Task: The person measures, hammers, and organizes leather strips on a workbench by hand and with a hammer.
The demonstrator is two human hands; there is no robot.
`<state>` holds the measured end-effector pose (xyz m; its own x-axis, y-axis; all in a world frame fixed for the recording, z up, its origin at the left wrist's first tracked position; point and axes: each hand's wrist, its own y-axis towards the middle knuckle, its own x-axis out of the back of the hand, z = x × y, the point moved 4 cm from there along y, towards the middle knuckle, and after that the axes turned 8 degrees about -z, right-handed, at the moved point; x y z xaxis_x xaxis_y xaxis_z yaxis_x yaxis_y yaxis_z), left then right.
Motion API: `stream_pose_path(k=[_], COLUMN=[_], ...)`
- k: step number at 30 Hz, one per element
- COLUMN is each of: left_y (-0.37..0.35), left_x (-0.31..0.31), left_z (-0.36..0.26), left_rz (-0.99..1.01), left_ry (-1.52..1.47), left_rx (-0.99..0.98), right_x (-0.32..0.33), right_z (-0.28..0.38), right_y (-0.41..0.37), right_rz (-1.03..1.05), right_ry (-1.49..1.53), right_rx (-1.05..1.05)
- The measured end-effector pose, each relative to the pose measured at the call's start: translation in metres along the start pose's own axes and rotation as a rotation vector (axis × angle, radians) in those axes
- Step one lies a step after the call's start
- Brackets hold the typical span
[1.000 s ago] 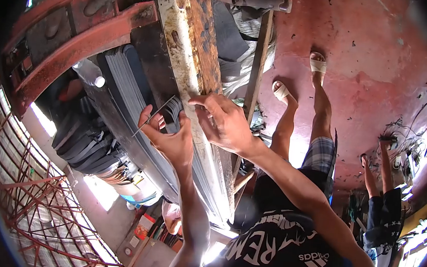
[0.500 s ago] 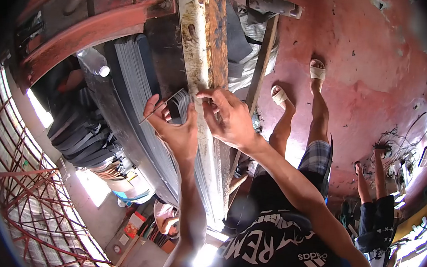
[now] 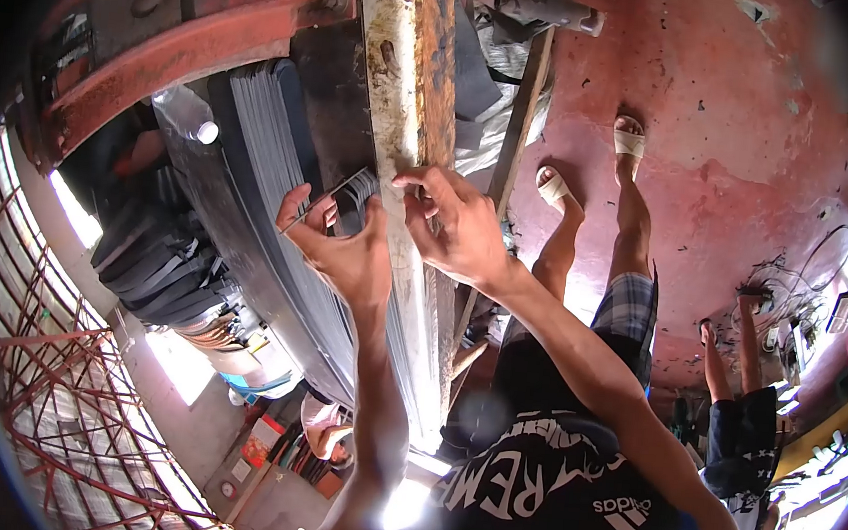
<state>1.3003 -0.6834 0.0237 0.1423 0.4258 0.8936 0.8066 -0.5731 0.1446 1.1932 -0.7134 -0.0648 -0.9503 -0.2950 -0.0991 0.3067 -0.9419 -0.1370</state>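
Note:
My left hand (image 3: 350, 259) is over a long stack of thin grey strips (image 3: 275, 134). A thin rod (image 3: 321, 205) runs slantwise through its curled fingers, while its thumb stands apart. Just beyond the thumb, the ends of a smaller bundle of dark strips (image 3: 358, 188) show. My right hand (image 3: 459, 230) is beside it, over the worn metal and wood beam (image 3: 387, 73). Its fingers are bent and its index fingertip is close to the beam; whether anything small is between the fingers is hidden.
A clear plastic bottle (image 3: 185, 115) lies left of the strips, below a red curved metal frame (image 3: 182, 52). Dark bands (image 3: 150, 268) are piled at the left. Sandalled feet (image 3: 554, 188) stand on the red floor (image 3: 719, 189). Other people are partly visible at lower right and lower centre.
My left hand has shifted slightly left with the rod, which now slants less steeply across the fingers. My right hand's fingers have bent a little differently near the beam.

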Motion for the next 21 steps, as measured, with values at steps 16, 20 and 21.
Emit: stream_pose_path(k=[16,20,21], left_y=[0.000,0.000,-0.001], left_x=[-0.003,-0.002,-0.001], left_z=[0.007,0.006,0.006], left_rz=[-0.013,-0.025,-0.013], left_ry=[-0.016,-0.067,-0.061], left_rx=[0.004,0.011,0.026], right_x=[-0.007,-0.009,-0.010], right_z=[-0.004,-0.010,-0.010], right_y=[-0.004,-0.006,-0.007], right_rz=[-0.053,-0.100,-0.098], right_ry=[0.079,0.096,0.060], right_rx=[-0.009,0.054,0.133])
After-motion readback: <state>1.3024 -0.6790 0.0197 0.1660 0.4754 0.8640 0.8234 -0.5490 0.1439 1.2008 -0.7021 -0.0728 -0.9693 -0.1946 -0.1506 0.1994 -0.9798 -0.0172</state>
